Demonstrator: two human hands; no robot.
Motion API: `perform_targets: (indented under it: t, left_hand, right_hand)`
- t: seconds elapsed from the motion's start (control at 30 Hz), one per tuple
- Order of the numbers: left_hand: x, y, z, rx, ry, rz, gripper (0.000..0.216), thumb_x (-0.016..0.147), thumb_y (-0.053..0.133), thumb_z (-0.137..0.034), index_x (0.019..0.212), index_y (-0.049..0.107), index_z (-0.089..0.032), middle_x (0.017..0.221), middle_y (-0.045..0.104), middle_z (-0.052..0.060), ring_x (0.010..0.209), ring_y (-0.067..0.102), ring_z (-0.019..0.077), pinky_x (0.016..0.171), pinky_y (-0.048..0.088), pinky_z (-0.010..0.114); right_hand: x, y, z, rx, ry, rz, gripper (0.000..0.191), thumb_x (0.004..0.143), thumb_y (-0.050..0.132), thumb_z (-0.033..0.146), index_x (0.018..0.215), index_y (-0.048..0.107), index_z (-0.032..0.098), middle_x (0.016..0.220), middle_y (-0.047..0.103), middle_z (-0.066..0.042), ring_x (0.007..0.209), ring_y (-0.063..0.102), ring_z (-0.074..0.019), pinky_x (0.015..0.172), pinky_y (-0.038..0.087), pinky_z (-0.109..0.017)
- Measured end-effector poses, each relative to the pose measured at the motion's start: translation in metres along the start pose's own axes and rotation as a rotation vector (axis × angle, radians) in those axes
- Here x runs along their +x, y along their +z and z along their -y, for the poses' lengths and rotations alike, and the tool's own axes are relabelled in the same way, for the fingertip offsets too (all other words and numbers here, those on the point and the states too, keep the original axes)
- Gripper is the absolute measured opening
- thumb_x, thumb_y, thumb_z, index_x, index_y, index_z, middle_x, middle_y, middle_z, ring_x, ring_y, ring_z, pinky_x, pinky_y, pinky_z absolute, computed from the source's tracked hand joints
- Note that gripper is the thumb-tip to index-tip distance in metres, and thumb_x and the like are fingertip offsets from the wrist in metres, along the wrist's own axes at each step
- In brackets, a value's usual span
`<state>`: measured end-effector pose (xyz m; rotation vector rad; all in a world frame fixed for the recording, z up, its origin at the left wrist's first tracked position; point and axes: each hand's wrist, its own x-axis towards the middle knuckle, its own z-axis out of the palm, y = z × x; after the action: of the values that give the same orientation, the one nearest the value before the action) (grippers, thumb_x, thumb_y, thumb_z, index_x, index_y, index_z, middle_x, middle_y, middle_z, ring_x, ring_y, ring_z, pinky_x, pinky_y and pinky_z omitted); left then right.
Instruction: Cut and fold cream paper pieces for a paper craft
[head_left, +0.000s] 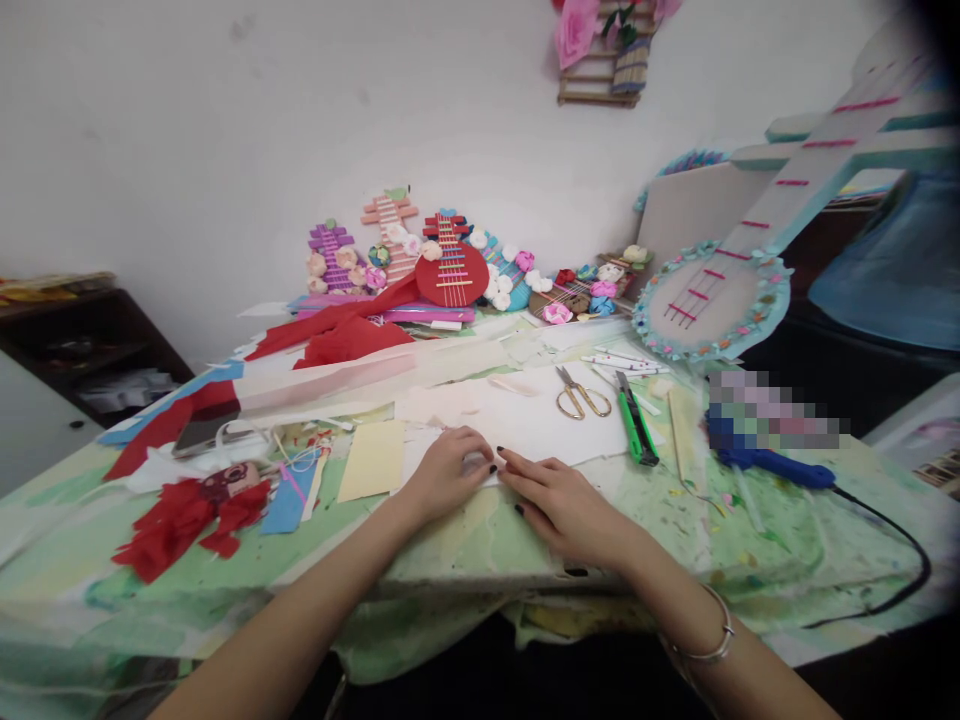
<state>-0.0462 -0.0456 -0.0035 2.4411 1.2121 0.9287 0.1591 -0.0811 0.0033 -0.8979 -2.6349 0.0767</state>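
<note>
My left hand (452,470) and my right hand (566,507) meet over a white sheet of paper (551,430) near the table's front edge. Between their fingertips is a small pale piece (498,463), perhaps paper, mostly hidden by the fingers. The left thumb and fingers are closed in a pinch on it. From the other side, the right fingertips press together at the same piece. Pale petal-like scraps (513,385) lie on the sheet beyond my hands. Gold-handled scissors (582,394) and a green utility knife (637,424) rest to the right.
A blue hot glue gun (772,462) lies at the right, its black cord trailing off the edge. Red crepe paper (169,525) and a yellow card (372,460) are at the left. Decorated paper lutes (451,272) stand along the wall; a large one (712,300) leans at right.
</note>
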Motion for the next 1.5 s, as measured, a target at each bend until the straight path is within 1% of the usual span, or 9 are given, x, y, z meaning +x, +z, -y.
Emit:
perform_targets:
  t: [0.3, 0.53, 0.73, 1.0, 1.13, 1.2, 1.3, 1.37, 1.5]
  left_hand:
    - [0.001, 0.006, -0.001, 0.101, -0.024, -0.014, 0.004, 0.079, 0.054, -0.02, 0.081, 0.057, -0.019, 0.086, 0.054, 0.004, 0.083, 0.053, 0.0195, 0.076, 0.044, 0.033]
    - [-0.001, 0.006, 0.004, 0.105, -0.041, -0.02, 0.009, 0.08, 0.05, -0.013, 0.086, 0.053, -0.019, 0.087, 0.056, 0.003, 0.084, 0.052, 0.0192, 0.075, 0.043, 0.033]
    - [-0.001, 0.005, 0.006, 0.087, -0.061, -0.025, 0.013, 0.078, 0.048, -0.008, 0.084, 0.053, -0.019, 0.086, 0.056, 0.003, 0.083, 0.052, 0.019, 0.075, 0.043, 0.034]
    - [-0.001, 0.002, 0.008, 0.074, -0.074, -0.106, 0.023, 0.073, 0.04, 0.001, 0.077, 0.052, -0.018, 0.078, 0.057, 0.004, 0.077, 0.051, 0.0184, 0.072, 0.044, 0.034]
    - [-0.01, -0.002, 0.002, 0.064, 0.018, -0.158, 0.024, 0.074, 0.04, 0.001, 0.08, 0.055, -0.017, 0.085, 0.055, 0.005, 0.085, 0.051, 0.0185, 0.077, 0.044, 0.034]
    - [-0.015, -0.005, -0.001, 0.081, 0.124, -0.119, 0.022, 0.077, 0.043, -0.003, 0.083, 0.059, -0.018, 0.091, 0.055, 0.007, 0.09, 0.05, 0.0193, 0.082, 0.043, 0.036]
    - [-0.021, -0.009, -0.006, 0.132, 0.246, -0.054, 0.026, 0.079, 0.047, -0.01, 0.097, 0.062, -0.021, 0.093, 0.056, 0.008, 0.09, 0.049, 0.021, 0.082, 0.043, 0.039]
    - [-0.022, -0.01, -0.008, 0.169, 0.292, -0.013, 0.029, 0.08, 0.047, -0.011, 0.102, 0.062, -0.022, 0.093, 0.058, 0.008, 0.09, 0.048, 0.0217, 0.083, 0.043, 0.04]
    - [-0.021, -0.011, -0.011, 0.254, 0.33, 0.071, 0.029, 0.081, 0.046, -0.011, 0.103, 0.062, -0.019, 0.092, 0.06, 0.008, 0.091, 0.047, 0.0221, 0.084, 0.042, 0.04]
  right_hand:
    - [0.0, 0.002, 0.0, -0.008, 0.002, -0.012, 0.042, 0.084, 0.039, 0.014, 0.125, 0.047, 0.014, 0.137, 0.041, -0.015, 0.11, 0.052, -0.0223, 0.088, 0.043, -0.039]
    - [0.0, 0.0, 0.001, -0.006, 0.01, 0.005, 0.041, 0.085, 0.038, 0.014, 0.125, 0.048, 0.013, 0.139, 0.038, -0.016, 0.113, 0.05, -0.0228, 0.089, 0.042, -0.04]
    - [0.0, -0.001, 0.001, 0.003, 0.004, -0.007, 0.042, 0.084, 0.039, 0.014, 0.125, 0.048, 0.014, 0.138, 0.039, -0.016, 0.113, 0.051, -0.0225, 0.089, 0.043, -0.04]
    - [0.0, 0.0, 0.001, 0.0, -0.003, -0.008, 0.043, 0.084, 0.038, 0.013, 0.126, 0.047, 0.014, 0.139, 0.038, -0.016, 0.115, 0.049, -0.0224, 0.09, 0.042, -0.039]
    - [-0.001, 0.002, 0.0, -0.011, -0.004, -0.024, 0.042, 0.084, 0.038, 0.013, 0.126, 0.047, 0.013, 0.14, 0.037, -0.016, 0.118, 0.046, -0.0227, 0.092, 0.041, -0.04]
    - [-0.002, 0.003, 0.001, -0.022, -0.002, -0.036, 0.042, 0.084, 0.038, 0.013, 0.126, 0.047, 0.013, 0.14, 0.036, -0.016, 0.119, 0.045, -0.0229, 0.093, 0.039, -0.041]
    - [-0.002, 0.005, 0.001, -0.039, -0.001, -0.034, 0.042, 0.085, 0.038, 0.013, 0.126, 0.046, 0.013, 0.141, 0.035, -0.017, 0.12, 0.044, -0.0239, 0.094, 0.038, -0.043]
    - [-0.002, 0.005, 0.001, -0.043, 0.003, -0.031, 0.042, 0.085, 0.038, 0.014, 0.126, 0.046, 0.013, 0.141, 0.034, -0.017, 0.12, 0.045, -0.0244, 0.095, 0.036, -0.044]
    - [-0.003, 0.006, 0.0, -0.056, 0.012, -0.027, 0.043, 0.085, 0.037, 0.013, 0.128, 0.044, 0.012, 0.141, 0.034, -0.018, 0.12, 0.044, -0.0245, 0.096, 0.034, -0.046]
